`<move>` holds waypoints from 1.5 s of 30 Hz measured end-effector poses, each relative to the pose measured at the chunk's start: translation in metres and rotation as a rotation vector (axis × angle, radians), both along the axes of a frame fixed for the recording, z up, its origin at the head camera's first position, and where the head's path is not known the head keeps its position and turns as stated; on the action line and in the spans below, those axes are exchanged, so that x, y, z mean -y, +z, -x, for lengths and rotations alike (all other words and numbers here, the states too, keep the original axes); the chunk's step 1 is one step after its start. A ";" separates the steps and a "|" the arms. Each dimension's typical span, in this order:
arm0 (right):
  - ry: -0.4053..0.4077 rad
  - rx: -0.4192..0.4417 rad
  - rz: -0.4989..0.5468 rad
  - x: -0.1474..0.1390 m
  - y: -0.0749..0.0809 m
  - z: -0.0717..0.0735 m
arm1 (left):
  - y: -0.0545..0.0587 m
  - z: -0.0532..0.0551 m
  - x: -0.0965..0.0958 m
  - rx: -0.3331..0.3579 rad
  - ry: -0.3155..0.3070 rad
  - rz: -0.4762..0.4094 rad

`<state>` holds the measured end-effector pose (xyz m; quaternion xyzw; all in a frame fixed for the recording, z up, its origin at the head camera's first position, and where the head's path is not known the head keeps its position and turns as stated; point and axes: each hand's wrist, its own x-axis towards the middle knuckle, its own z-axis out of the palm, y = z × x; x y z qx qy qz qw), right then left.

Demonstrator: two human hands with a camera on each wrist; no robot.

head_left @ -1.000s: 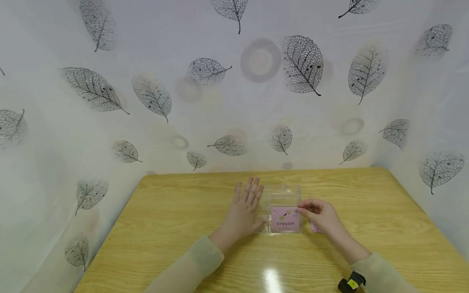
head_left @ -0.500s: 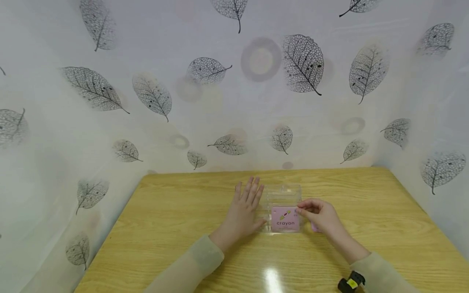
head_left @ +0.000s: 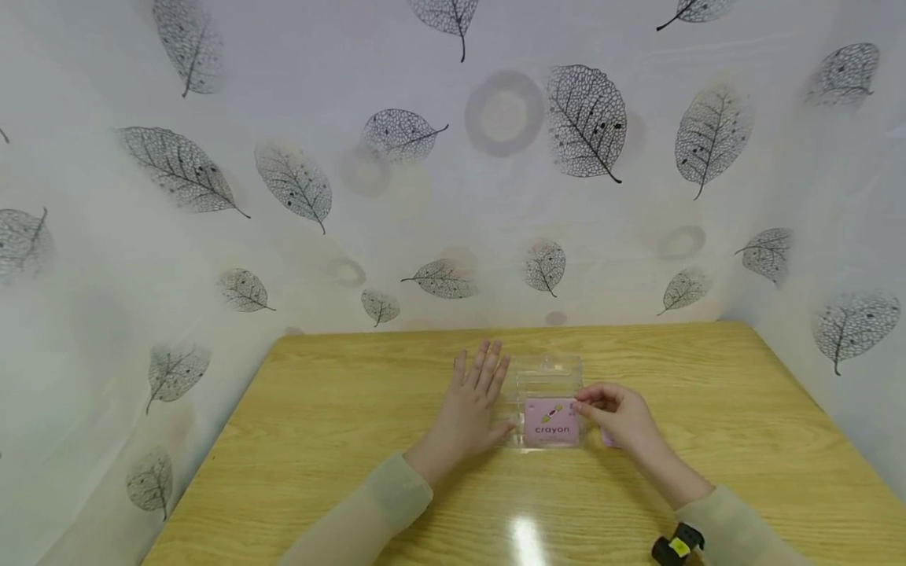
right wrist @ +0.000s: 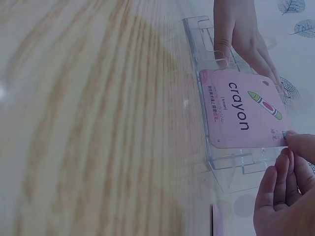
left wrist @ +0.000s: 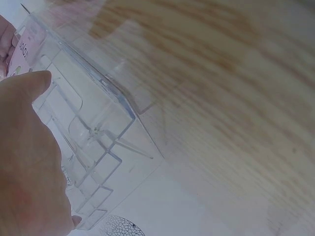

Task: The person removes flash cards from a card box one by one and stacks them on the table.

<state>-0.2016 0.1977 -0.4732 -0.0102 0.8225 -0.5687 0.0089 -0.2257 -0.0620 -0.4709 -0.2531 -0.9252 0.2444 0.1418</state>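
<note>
A clear plastic organizer (left wrist: 106, 142) with stepped compartments stands on the table. In its right part sits a pink flashcard (head_left: 551, 422) printed "crayon" with a crayon drawing. My right hand (head_left: 614, 417) pinches the card's upper right corner between thumb and fingers, plain in the right wrist view on the card (right wrist: 241, 110). My left hand (head_left: 469, 413) lies with fingers spread over the organizer's left part, thumb near the card's left side. Another pink card (head_left: 610, 439) lies on the table, partly hidden beneath the right hand.
The wooden table (head_left: 340, 409) runs back to a pale curtain (head_left: 425, 212) printed with leaves, which also hangs at both sides. A black device with a yellow patch (head_left: 678, 544) is at the right sleeve.
</note>
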 end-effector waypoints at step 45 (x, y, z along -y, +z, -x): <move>-0.031 -0.010 -0.037 -0.008 0.009 0.001 | 0.001 0.001 0.000 0.019 -0.005 -0.017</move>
